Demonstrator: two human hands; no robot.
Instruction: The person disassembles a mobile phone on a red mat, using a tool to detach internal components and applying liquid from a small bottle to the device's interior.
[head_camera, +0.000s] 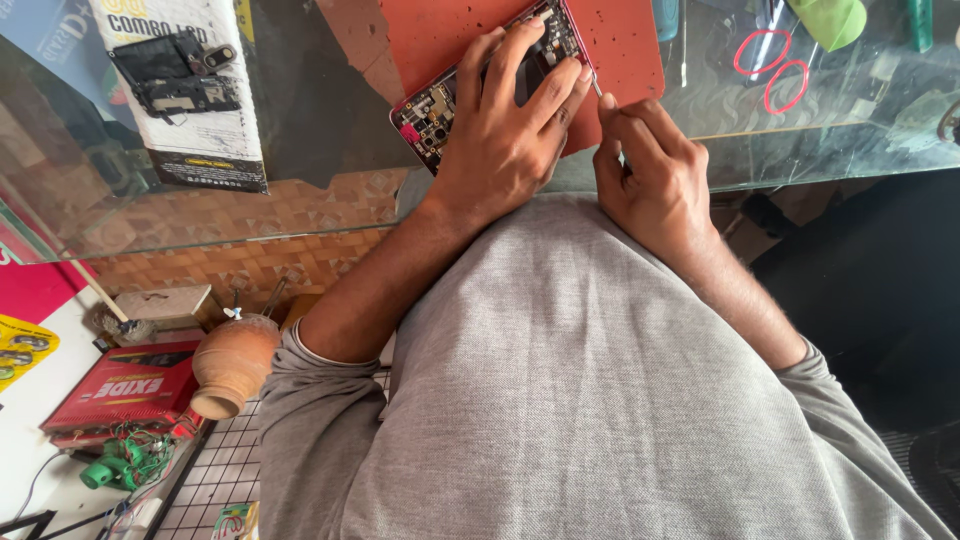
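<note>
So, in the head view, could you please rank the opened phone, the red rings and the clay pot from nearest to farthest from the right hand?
From the right hand:
1. Opened phone, just to its left on the orange mat, under the left hand.
2. Red rings, up and to its right on the glass top.
3. Clay pot, far to the lower left, below the glass.

My left hand (510, 130) covers an opened phone with a pinkish-red frame (430, 110), its dark circuit board flecked with gold, lying on a flat orange-red work mat (630, 50) speckled with small dark spots. Two thin red rubber rings (770, 65) lie on the greenish, swirl-patterned glass tabletop (860, 110). My long-sleeved knit shirt (600, 400) is plain heather grey, and the rounded clay pot (232, 365) is terracotta brown.
</note>
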